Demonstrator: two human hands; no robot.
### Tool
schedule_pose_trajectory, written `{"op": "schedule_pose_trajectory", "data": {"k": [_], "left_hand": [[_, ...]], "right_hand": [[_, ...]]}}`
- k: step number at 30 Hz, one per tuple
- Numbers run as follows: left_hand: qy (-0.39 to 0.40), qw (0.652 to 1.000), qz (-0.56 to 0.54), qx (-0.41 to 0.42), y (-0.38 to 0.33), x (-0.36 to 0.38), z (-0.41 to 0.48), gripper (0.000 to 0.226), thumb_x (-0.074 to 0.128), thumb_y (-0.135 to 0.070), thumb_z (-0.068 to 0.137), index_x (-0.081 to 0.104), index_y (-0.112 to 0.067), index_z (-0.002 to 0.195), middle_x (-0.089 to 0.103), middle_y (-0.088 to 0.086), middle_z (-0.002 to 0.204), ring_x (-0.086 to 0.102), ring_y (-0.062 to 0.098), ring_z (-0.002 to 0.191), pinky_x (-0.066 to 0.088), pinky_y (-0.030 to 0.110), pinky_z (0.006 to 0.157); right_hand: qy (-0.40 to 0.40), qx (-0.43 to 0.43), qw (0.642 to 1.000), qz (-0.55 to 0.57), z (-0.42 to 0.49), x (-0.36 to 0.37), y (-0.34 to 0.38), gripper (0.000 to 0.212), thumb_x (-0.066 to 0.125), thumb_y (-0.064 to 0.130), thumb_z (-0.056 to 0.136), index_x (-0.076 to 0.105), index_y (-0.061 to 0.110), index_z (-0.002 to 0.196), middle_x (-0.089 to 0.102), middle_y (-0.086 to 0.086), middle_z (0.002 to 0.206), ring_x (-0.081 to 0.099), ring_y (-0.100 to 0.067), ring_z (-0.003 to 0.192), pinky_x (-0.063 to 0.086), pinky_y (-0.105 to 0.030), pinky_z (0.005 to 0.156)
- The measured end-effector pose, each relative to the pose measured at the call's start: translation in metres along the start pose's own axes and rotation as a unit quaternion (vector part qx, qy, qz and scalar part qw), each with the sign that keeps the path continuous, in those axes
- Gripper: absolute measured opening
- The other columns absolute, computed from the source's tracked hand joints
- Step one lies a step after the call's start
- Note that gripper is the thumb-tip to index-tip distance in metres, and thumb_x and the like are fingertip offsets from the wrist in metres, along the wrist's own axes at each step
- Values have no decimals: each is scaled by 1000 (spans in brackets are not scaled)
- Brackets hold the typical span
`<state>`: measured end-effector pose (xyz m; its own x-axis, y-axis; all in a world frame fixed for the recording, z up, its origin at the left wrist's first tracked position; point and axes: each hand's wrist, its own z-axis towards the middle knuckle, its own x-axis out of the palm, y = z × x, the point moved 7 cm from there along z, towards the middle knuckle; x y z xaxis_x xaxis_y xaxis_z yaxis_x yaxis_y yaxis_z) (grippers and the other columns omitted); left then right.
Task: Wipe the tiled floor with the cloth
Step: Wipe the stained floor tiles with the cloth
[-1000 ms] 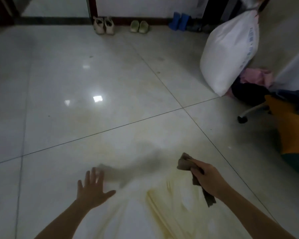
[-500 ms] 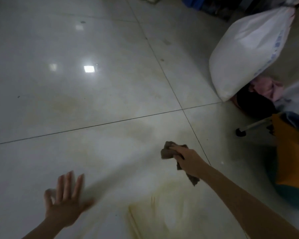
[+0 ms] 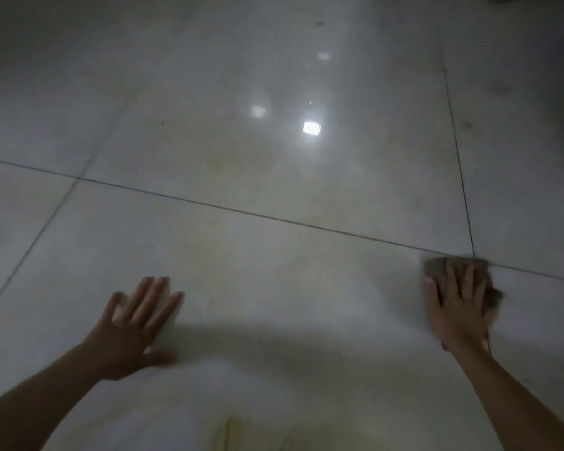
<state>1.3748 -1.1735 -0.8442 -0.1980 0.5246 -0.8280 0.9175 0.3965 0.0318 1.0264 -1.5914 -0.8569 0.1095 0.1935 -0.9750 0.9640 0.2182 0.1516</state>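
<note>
While the right hand (image 3: pixel 456 310) lies flat on a crumpled brown cloth (image 3: pixel 436 271), with its fingers straight and spread rather than curled round the fabric, the left hand (image 3: pixel 137 323) is released as well. It is palm down with fingers fanned over the tiled floor (image 3: pixel 209 255) on the near left (the hand is blurred, so I cannot tell whether it actually touches the tile). The cloth sits on the floor at the right, its far edge at the spot where two dark grout lines (image 3: pixel 241 211) cross. A fold of it pokes out past the right side of the hand, and a thin strand trails beside the wrist. Both bare forearms (image 3: pixel 515 398) reach in from the near edge, well apart, and a soft shadow (image 3: pixel 274 340) lies across the tile between them. The tiles are pale and glossy and carry bright square reflections (image 3: pixel 311 128) in the far middle. Yellowish streaks (image 3: pixel 228 431) mark the floor at the near edge between the arms, and a few small dark specks (image 3: pixel 467 125) dot the far right tile.
</note>
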Motion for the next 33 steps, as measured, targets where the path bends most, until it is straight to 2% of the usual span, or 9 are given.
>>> {"op": "schedule_pose_trajectory", "data": {"k": [3,6,10,12,20,25,29,31,33], "left_hand": [[42,999,4,-26,-2,3,0,96,14,-80,84,27,-9,146,42,26,143,46,41,126,49,59,84],[75,993,-1,-90,2,1,10,103,18,-82,82,-18,-11,148,-22,11,152,0,28,147,12,55,115],[120,981,-33,-150,-7,1,23,87,22,-70,90,-15,-21,152,-25,6,158,-3,18,149,10,42,118],[111,982,-21,-149,-10,-2,26,80,23,-64,95,-10,-20,153,-19,8,160,1,19,149,15,40,118],[60,990,-51,-120,-10,-5,18,63,22,-48,101,-8,-27,153,-13,3,161,6,16,149,22,33,115],[34,996,2,-81,-17,-29,21,75,-9,-56,86,11,-31,154,8,-1,162,26,9,144,19,31,115],[-57,995,-13,-84,-17,-55,18,50,26,-38,93,49,-37,138,52,-3,142,62,9,113,40,35,106],[-131,985,-103,-52,-8,-67,13,40,53,-25,76,66,-29,114,75,0,100,72,24,71,57,37,68],[-177,974,-140,-29,9,-68,4,37,56,-17,74,69,-22,109,74,1,100,71,25,69,56,34,57]], "right_hand": [[-100,55,991,67,-1,-2,45,61,21,46,99,31,14,150,16,-17,160,10,-39,147,3,-55,117],[-117,-152,971,142,-55,16,158,42,24,11,104,31,-12,138,27,-33,145,24,-49,134,20,-35,113],[1,-466,880,91,-169,56,274,45,41,40,99,50,25,140,41,-6,151,37,-30,139,38,-45,105],[29,-525,846,84,-155,55,261,45,46,45,97,52,29,139,41,-2,151,37,-26,140,37,-44,108],[-102,-120,986,52,19,-10,11,62,21,47,96,42,18,146,32,-13,155,32,-36,141,26,-54,114],[-133,76,983,98,-18,5,92,53,24,39,103,32,18,151,18,-13,159,9,-34,148,-1,-47,118],[-63,-249,965,42,-114,49,256,55,19,37,101,27,19,153,16,-11,161,13,-34,148,14,-47,116],[-34,-470,882,1,-171,64,296,52,30,41,97,47,23,143,37,-6,153,35,-31,141,34,-46,110],[-9,-587,808,-44,-181,63,290,47,36,43,95,58,26,133,50,-2,144,48,-25,133,41,-45,107]]}}
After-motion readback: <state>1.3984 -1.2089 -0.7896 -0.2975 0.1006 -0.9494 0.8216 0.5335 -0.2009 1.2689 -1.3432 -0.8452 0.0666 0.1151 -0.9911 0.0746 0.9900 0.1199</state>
